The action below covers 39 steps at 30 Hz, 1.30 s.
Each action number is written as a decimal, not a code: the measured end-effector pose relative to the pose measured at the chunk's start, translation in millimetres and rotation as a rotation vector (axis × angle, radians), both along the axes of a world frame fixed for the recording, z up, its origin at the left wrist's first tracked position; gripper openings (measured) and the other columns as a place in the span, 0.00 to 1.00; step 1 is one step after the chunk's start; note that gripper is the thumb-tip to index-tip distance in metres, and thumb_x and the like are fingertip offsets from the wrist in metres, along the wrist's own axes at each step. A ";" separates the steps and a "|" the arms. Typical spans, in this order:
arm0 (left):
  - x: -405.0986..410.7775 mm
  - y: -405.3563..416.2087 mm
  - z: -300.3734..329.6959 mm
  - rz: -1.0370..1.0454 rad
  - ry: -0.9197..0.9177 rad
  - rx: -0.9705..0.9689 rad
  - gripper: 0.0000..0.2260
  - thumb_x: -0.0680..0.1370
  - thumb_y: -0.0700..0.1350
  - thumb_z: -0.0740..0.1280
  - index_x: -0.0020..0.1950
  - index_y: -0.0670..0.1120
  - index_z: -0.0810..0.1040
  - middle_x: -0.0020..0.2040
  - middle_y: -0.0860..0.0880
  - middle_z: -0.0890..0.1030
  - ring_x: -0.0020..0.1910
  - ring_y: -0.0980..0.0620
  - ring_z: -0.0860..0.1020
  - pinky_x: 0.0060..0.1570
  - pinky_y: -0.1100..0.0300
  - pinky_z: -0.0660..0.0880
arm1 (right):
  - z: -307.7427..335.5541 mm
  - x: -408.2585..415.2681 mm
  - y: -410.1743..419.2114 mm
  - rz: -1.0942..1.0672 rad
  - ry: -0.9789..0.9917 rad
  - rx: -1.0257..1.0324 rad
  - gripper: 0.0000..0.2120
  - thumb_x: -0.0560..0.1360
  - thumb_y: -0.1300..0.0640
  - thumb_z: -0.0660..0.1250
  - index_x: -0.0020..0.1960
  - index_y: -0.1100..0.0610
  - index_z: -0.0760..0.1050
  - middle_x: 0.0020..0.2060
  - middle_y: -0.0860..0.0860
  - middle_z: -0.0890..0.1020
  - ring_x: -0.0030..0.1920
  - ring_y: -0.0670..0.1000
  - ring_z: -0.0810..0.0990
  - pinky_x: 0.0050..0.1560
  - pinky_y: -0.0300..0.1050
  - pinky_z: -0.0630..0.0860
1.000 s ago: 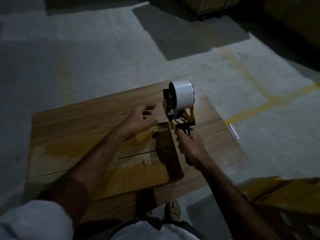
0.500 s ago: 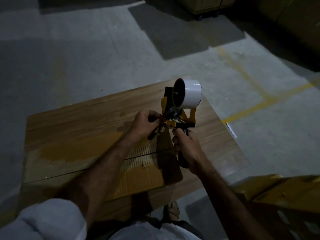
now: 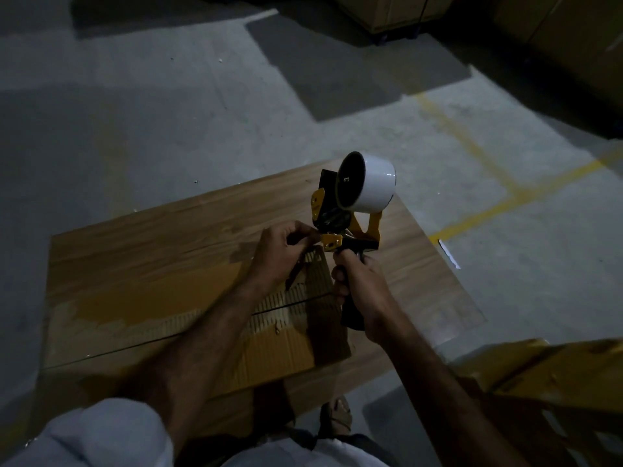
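A yellow and black tape dispenser (image 3: 340, 227) with a white tape roll (image 3: 369, 187) is held upright above a flat box. My right hand (image 3: 360, 284) grips its black handle. My left hand (image 3: 283, 254) has its fingers curled and pinches at the dispenser's front, by the yellow flap under the roll. What it pinches is too dark to tell. Below lies the flat wood-patterned box (image 3: 161, 244); its surface is torn, showing brown corrugated cardboard (image 3: 269, 345).
The box lies on a grey concrete floor (image 3: 168, 112) with yellow painted lines (image 3: 478, 156). Another cardboard box (image 3: 553, 372) sits at the lower right. More cartons (image 3: 397, 11) stand at the far top. My sandalled foot (image 3: 337, 416) shows under the box's near edge.
My left hand moved from lying open on the box to the dispenser's front and curled its fingers there. The dispenser tilted so the roll's open side faces me more.
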<state>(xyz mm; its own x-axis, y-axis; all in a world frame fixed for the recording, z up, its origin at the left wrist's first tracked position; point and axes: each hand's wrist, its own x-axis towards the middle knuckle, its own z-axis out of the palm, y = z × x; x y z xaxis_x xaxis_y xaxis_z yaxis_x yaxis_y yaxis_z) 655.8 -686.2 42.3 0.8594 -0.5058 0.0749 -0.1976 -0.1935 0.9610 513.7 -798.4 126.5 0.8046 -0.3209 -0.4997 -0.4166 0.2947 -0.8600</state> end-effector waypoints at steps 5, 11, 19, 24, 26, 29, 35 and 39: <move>-1.8 13.9 -2.0 0.000 -0.060 0.008 0.07 0.77 0.53 0.75 0.54 0.60 0.83 0.51 0.55 0.86 0.50 0.56 0.85 0.43 0.57 0.84 | -1.5 -4.8 -2.1 0.033 0.003 -0.024 0.12 0.84 0.52 0.60 0.42 0.52 0.69 0.32 0.44 0.71 0.31 0.44 0.68 0.35 0.42 0.66; -4.6 27.8 4.3 0.051 -0.262 0.045 0.16 0.73 0.60 0.76 0.57 0.56 0.81 0.48 0.58 0.84 0.47 0.57 0.84 0.46 0.58 0.83 | 0.1 -9.9 0.9 0.018 0.030 0.042 0.11 0.84 0.51 0.61 0.44 0.52 0.70 0.32 0.44 0.71 0.30 0.44 0.69 0.35 0.42 0.66; -14.2 45.8 13.0 0.036 -0.620 0.099 0.19 0.74 0.52 0.78 0.60 0.45 0.81 0.52 0.54 0.79 0.46 0.60 0.78 0.44 0.67 0.77 | 5.7 -18.9 -8.4 0.018 0.014 0.102 0.07 0.83 0.52 0.61 0.47 0.52 0.69 0.33 0.45 0.69 0.31 0.45 0.65 0.36 0.44 0.64; -29.2 30.1 24.5 -0.032 -0.678 0.066 0.11 0.84 0.48 0.68 0.63 0.46 0.84 0.52 0.51 0.76 0.46 0.59 0.76 0.42 0.68 0.74 | 9.4 -22.9 -9.7 0.029 0.007 0.077 0.11 0.83 0.53 0.61 0.42 0.51 0.66 0.31 0.46 0.67 0.30 0.46 0.63 0.35 0.45 0.61; -30.0 23.9 29.2 -0.045 -0.711 0.099 0.10 0.82 0.45 0.70 0.62 0.45 0.85 0.50 0.48 0.77 0.43 0.53 0.77 0.38 0.63 0.77 | 8.0 -24.4 -4.8 0.027 0.020 0.055 0.11 0.83 0.53 0.61 0.42 0.52 0.67 0.31 0.46 0.67 0.30 0.46 0.64 0.35 0.46 0.61; -30.3 24.5 28.7 -0.042 -0.759 0.149 0.09 0.80 0.41 0.74 0.59 0.45 0.86 0.49 0.48 0.78 0.41 0.53 0.77 0.36 0.63 0.75 | 7.5 -25.9 -1.4 0.029 0.025 0.054 0.10 0.83 0.53 0.61 0.43 0.53 0.67 0.31 0.45 0.68 0.29 0.46 0.65 0.35 0.45 0.62; -34.6 24.7 24.2 0.036 -0.752 0.175 0.09 0.82 0.45 0.68 0.57 0.42 0.84 0.51 0.47 0.80 0.43 0.52 0.80 0.37 0.59 0.79 | 6.6 -27.5 7.5 0.037 0.027 0.040 0.09 0.84 0.52 0.60 0.48 0.55 0.67 0.33 0.46 0.68 0.30 0.45 0.65 0.35 0.44 0.63; -40.2 23.1 27.6 0.072 -0.767 0.201 0.11 0.83 0.46 0.65 0.56 0.41 0.83 0.52 0.47 0.79 0.44 0.50 0.79 0.38 0.53 0.80 | 8.3 -27.5 12.2 0.030 0.024 0.052 0.09 0.84 0.52 0.61 0.46 0.53 0.69 0.32 0.45 0.69 0.28 0.44 0.67 0.35 0.43 0.65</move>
<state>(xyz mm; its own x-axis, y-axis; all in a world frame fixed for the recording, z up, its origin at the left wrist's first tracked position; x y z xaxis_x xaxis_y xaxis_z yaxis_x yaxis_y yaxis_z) 615.5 -663.1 69.9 0.6361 -0.5176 0.5722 -0.7705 -0.3861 0.5072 486.2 -786.2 134.8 0.8011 -0.2702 -0.5341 -0.4460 0.3257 -0.8337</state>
